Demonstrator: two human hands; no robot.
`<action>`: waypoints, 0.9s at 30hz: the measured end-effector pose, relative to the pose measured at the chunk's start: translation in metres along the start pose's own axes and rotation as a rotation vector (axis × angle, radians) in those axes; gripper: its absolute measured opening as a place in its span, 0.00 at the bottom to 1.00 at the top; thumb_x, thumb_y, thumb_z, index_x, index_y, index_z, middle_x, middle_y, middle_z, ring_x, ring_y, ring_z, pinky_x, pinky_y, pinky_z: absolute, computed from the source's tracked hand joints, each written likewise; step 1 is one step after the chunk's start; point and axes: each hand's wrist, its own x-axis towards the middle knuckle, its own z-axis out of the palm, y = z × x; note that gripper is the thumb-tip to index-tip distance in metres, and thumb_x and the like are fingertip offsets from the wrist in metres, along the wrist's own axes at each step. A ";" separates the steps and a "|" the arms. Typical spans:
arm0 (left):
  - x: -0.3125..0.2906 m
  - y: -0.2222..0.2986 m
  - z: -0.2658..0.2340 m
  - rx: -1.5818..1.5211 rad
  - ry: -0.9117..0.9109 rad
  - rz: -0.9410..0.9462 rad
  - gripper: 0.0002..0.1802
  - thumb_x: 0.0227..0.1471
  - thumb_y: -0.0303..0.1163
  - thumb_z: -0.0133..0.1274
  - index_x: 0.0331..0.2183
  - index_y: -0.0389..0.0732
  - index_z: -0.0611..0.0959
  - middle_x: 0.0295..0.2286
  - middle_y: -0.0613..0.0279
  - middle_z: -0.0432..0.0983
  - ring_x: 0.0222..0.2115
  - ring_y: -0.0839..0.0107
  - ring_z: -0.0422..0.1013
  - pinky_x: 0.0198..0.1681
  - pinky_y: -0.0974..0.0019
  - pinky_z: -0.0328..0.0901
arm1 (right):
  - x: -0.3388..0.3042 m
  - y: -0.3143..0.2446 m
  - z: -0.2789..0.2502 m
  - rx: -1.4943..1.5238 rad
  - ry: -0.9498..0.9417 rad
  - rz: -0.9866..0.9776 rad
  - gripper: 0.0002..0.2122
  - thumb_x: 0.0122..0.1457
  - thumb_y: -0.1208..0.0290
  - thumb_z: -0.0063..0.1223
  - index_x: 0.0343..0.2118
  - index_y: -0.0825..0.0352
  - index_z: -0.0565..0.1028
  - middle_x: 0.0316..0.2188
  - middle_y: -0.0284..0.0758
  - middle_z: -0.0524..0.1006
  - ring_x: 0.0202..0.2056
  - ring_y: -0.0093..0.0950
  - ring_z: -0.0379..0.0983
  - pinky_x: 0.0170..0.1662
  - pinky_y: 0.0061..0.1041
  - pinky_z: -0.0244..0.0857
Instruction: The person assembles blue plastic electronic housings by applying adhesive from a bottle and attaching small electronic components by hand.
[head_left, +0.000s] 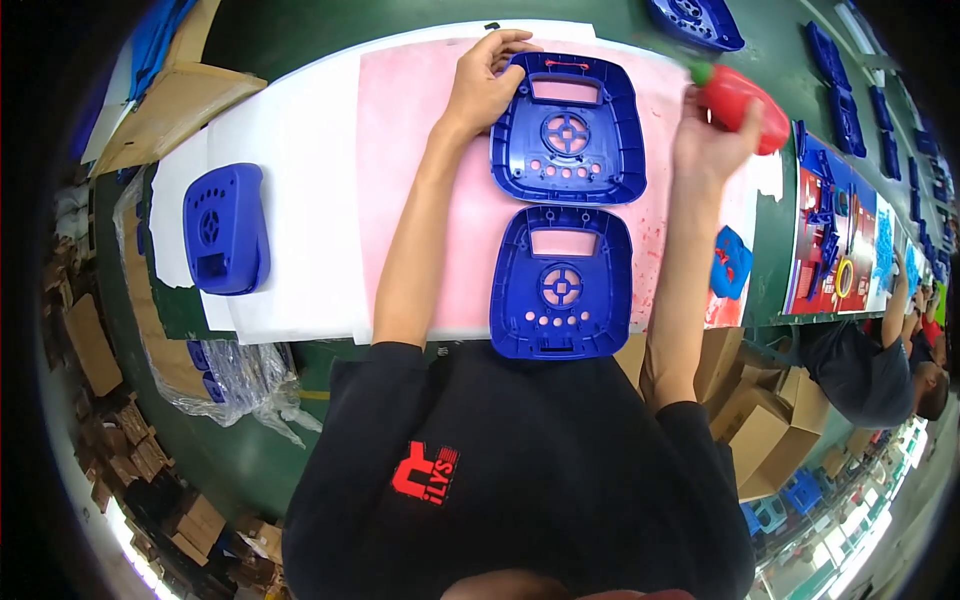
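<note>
Lying hollow side up on a pink sheet [400, 130], the far shell [612, 135] (blue, with a red strip near its far edge) has the left hand [488, 85] at its far left corner, fingers curled; I cannot tell how firmly they grip. Just nearer sits the near shell [515, 300], also hollow side up, poking past the table's near edge. On the right, the right hand [708, 140] is wrapped around a red bottle [738, 100] with a green tip. A blue cloth [732, 262] lies nearer on the right; a third shell [232, 215] rests far left, outer face up.
</note>
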 end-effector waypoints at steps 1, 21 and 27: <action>0.000 -0.002 -0.002 -0.006 0.002 -0.011 0.23 0.49 0.16 0.46 0.50 0.30 0.75 0.42 0.53 0.80 0.43 0.69 0.75 0.51 0.68 0.68 | 0.011 -0.018 0.000 0.263 0.045 0.171 0.23 0.59 0.58 0.58 0.51 0.68 0.68 0.46 0.45 0.71 0.46 0.40 0.70 0.44 0.36 0.75; -0.016 0.043 -0.020 0.269 -0.055 0.152 0.20 0.47 0.27 0.56 0.45 0.37 0.81 0.45 0.56 0.79 0.50 0.55 0.73 0.56 0.59 0.66 | -0.170 -0.042 -0.106 -0.545 -0.368 -0.084 0.20 0.60 0.73 0.61 0.54 0.66 0.68 0.49 0.38 0.75 0.50 0.33 0.74 0.53 0.37 0.71; -0.124 0.096 -0.015 0.727 -0.290 0.414 0.21 0.40 0.28 0.56 0.41 0.39 0.82 0.49 0.55 0.76 0.64 0.50 0.56 0.67 0.44 0.47 | -0.177 -0.038 -0.092 -0.588 -0.334 -0.100 0.18 0.54 0.74 0.68 0.46 0.69 0.75 0.41 0.35 0.79 0.43 0.25 0.75 0.50 0.28 0.69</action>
